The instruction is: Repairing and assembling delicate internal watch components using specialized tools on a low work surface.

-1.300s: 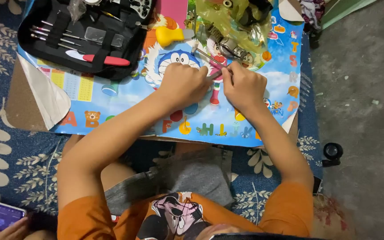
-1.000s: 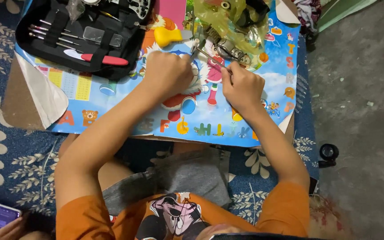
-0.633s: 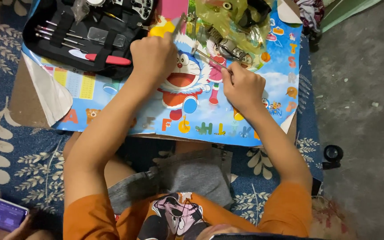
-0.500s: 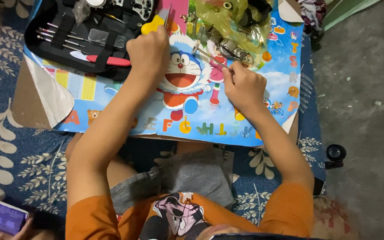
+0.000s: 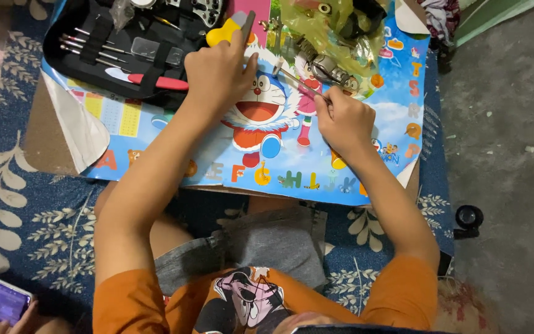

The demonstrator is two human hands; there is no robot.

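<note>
- The poster (image 5: 174,133), bright with cartoon figures and coloured letters, covers the low table in front of me and carries everything else.
- The black tool case (image 5: 109,59) lies open at the far left, with thin metal tools strapped in rows and a red-handled tool (image 5: 157,82) along its near edge.
- A crumpled yellow-green bag (image 5: 329,28) sits at the far right, with dark parts inside that I cannot make out.
- My left hand (image 5: 217,74) is closed around a flat grey tool (image 5: 246,25) that points away from me, just beside the case's right edge and touching a yellow piece (image 5: 224,32).
- My right hand (image 5: 344,120) is near the middle of the poster, fingers curled tight on a thin metal rod (image 5: 298,83) that slants to the far left.
- A small metal part (image 5: 326,67) lies just beyond that rod, at the near edge of the bag.
</note>
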